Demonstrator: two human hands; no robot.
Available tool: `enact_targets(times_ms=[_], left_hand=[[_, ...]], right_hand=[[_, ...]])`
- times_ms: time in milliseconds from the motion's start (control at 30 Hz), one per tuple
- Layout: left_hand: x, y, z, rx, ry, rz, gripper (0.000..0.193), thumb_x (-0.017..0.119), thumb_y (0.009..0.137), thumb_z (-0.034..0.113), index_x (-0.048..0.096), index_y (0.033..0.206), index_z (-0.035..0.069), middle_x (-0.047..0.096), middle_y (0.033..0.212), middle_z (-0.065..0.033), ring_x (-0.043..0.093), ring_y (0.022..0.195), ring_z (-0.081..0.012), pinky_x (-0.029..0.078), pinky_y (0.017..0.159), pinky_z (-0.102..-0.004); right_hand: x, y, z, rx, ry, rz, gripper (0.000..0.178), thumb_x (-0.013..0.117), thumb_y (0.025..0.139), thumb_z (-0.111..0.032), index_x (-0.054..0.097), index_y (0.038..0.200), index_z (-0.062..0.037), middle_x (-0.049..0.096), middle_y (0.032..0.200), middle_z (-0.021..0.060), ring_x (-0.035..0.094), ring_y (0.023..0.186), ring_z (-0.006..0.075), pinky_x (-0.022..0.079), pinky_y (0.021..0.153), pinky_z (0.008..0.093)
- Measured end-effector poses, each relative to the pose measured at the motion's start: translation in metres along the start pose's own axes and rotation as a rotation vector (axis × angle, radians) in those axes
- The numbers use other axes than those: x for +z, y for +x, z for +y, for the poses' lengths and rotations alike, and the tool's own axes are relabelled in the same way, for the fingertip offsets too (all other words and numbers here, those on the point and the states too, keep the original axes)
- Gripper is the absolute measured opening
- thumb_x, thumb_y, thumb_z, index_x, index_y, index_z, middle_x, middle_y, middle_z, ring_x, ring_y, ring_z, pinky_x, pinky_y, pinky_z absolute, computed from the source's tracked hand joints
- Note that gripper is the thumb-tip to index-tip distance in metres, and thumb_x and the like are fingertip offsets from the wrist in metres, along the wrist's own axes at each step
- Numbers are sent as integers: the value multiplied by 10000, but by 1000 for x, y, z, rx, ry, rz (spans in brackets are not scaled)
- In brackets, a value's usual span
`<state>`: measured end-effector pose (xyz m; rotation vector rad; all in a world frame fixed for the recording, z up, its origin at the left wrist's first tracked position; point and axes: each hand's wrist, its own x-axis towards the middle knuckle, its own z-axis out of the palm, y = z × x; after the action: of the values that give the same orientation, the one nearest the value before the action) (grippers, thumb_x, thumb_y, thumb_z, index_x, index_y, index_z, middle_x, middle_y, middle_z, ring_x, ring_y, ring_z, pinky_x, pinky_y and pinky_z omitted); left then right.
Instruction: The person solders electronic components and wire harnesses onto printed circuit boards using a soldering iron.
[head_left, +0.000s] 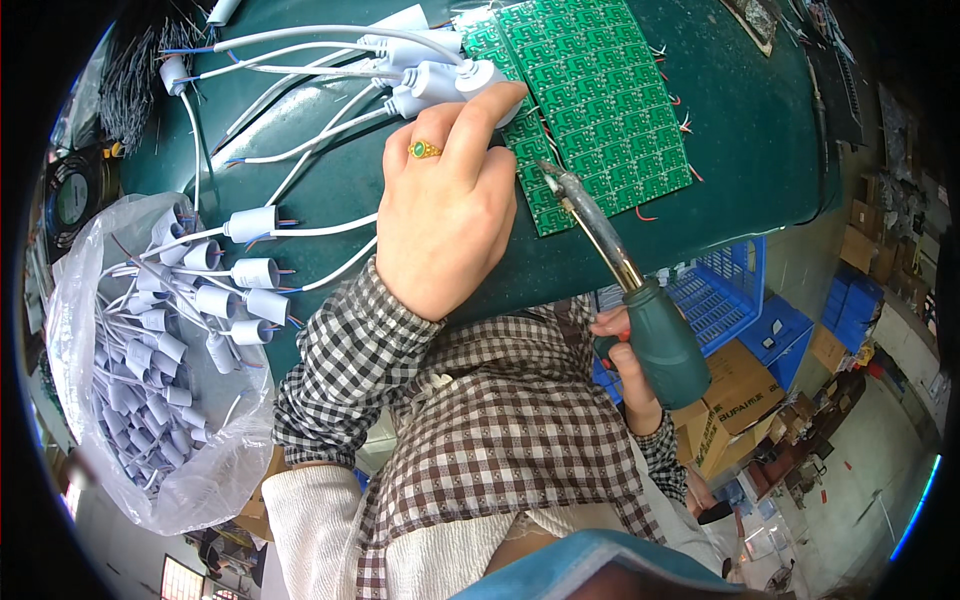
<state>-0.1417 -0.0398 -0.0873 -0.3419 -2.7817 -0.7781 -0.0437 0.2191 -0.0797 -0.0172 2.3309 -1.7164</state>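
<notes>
My right hand (pixel 632 370) is closed around the green handle of a soldering iron (pixel 668 345). The iron's tip (pixel 548 172) is at a narrow strip of green circuit boards (pixel 545 208), beside a larger panel of the same boards (pixel 610 105). My left hand (pixel 445 195), wearing a ring with a green stone, is bent with its fingers curled at the strip's left edge. Its fingertips are partly hidden, so what they pinch does not show. Just beyond its index finger lie pale plastic cylindrical housings (pixel 425 85) with white cables.
A clear plastic bag (pixel 225 455) full of cabled housings hangs at the table's left edge. A bundle of thin wires (pixel 130 85) lies at the far left. Below the table's right side are a blue crate (pixel 735 290) and cardboard boxes (pixel 740 385).
</notes>
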Motion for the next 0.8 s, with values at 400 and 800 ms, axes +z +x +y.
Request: enact_targets(times_ms=[400,800], left_hand=[[-5,-11,0,20,-74,-22,375,782,719,54,661,1073,66,520,1413,-117,597,1079,-286,455,936,-449],[-18,-26,-3,151,223,-29,472,678,758,64,658,1215,182,623,1052,-64,622,1005,-259,490,795,-399]], right_hand=[[-1,2,-2,-23,55,26,588,813,833,-76,536,1313,122,739,978,161,730,923,251,596,857,376],[-1,11,-12,-28,140,23,330,612,983,-247,623,1099,62,658,1035,169,669,917,235,535,851,385]])
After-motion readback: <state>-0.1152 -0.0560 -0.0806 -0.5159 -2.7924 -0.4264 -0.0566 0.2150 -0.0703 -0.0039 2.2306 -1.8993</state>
